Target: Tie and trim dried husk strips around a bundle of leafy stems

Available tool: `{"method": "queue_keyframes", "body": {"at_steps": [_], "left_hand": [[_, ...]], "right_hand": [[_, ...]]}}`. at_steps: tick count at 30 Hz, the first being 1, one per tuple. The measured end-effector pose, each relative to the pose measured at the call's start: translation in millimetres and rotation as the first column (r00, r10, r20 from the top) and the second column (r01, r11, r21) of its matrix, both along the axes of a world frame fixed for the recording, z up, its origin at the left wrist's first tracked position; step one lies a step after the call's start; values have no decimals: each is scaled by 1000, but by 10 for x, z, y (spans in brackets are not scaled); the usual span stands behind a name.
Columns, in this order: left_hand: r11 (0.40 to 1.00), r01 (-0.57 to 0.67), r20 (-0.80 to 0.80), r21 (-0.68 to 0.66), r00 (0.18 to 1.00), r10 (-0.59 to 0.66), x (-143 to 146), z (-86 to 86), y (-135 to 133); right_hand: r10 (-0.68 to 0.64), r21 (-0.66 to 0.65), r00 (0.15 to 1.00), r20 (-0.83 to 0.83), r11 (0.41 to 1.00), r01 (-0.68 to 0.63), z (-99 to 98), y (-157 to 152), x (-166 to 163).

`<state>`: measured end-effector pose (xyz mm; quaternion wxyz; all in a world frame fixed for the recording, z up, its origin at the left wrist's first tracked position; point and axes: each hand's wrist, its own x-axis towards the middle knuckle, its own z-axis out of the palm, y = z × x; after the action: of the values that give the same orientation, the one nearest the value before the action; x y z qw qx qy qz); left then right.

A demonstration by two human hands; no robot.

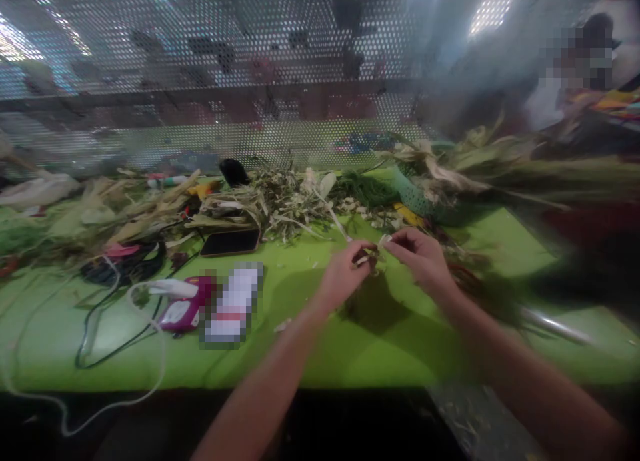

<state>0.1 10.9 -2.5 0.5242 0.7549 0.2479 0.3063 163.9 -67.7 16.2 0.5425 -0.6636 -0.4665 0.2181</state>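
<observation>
Above the green tabletop (320,347), my left hand (350,267) is closed, its thumb and fingers pinching a small pale piece of dried husk. My right hand (423,254) pinches the top of a pale husk strip (385,241) just to the right. The two hands are close together, and whether they hold the same piece is unclear because fingers cover part of it. Behind them a heap of shredded dry plant strips (295,201) spreads over the table. One long pale strip (330,211) runs from the heap down towards my left hand.
A dark phone (231,242), a blurred-out white device (234,304), a purple box (190,304) and loose cables (163,354) lie left. A green basket (413,194) with husks stands back right. A perforated metal screen (280,67) rises behind; another person (575,81) is at far right.
</observation>
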Motion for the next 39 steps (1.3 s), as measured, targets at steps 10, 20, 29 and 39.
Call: {"method": "queue_keyframes", "body": {"at_steps": [10,20,29,39], "left_hand": [[1000,-19,-36,-12,999,18,-3,12,-2],[938,101,26,-332,995,-98,11,-14,27],[972,36,79,-233,997,-18,39,8,-7],[990,-10,64,-141,998,20,48,-72,-5]], "right_hand": [[16,26,1000,-1,1000,-16,-17,11,12],[110,126,983,145,984,-129,45,-49,-50],[147,119,982,121,980,-162,35,-27,-46],[147,48,989,15,988,-148,-4,-28,-71]]}}
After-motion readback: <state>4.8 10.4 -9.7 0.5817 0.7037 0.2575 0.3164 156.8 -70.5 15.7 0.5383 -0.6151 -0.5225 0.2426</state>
